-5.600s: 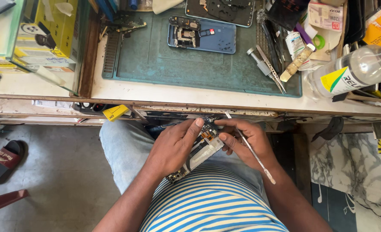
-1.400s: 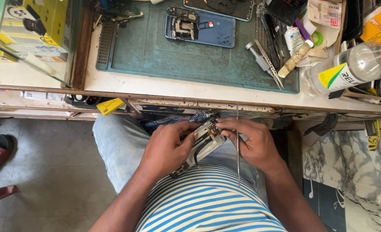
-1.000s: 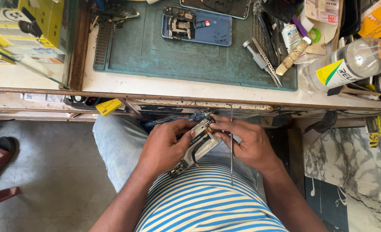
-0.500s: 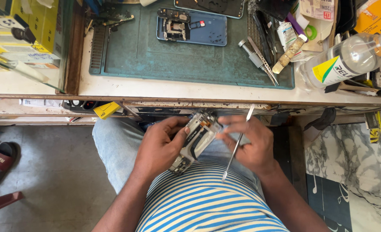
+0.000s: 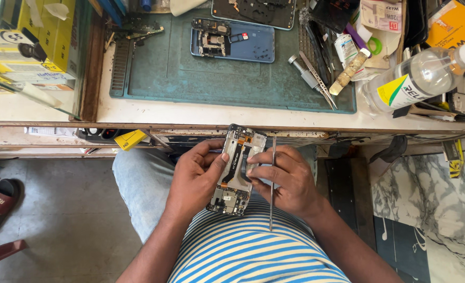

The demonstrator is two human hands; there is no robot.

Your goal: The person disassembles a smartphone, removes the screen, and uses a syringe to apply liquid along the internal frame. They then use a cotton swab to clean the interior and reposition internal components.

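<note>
Opened phone frame [image 5: 236, 170], back cover off and circuit boards exposed, is held in the air over the person's lap, just clear of the near edge of the counter [image 5: 190, 112]. Left hand [image 5: 196, 181] grips the frame along its left side, thumb pressed across the boards, fingers curled behind. Right hand [image 5: 287, 178] is closed around a thin metal tool [image 5: 272, 181], which stands roughly upright, upper tip near the counter's near edge and lower tip over the striped shirt [image 5: 253, 251]; its forefinger and thumb touch the frame's right side.

On the counter, a green work mat [image 5: 190, 73] covers the middle. Toward the mat's far edge lies a blue phone back [image 5: 243, 44] with a loose board on it. Tweezers [image 5: 319, 78] rest at the mat's right edge. A clear plastic bottle [image 5: 416, 78] lies on its side near the counter's right end. Yellow boxes [image 5: 49, 36] stand at the left end.
</note>
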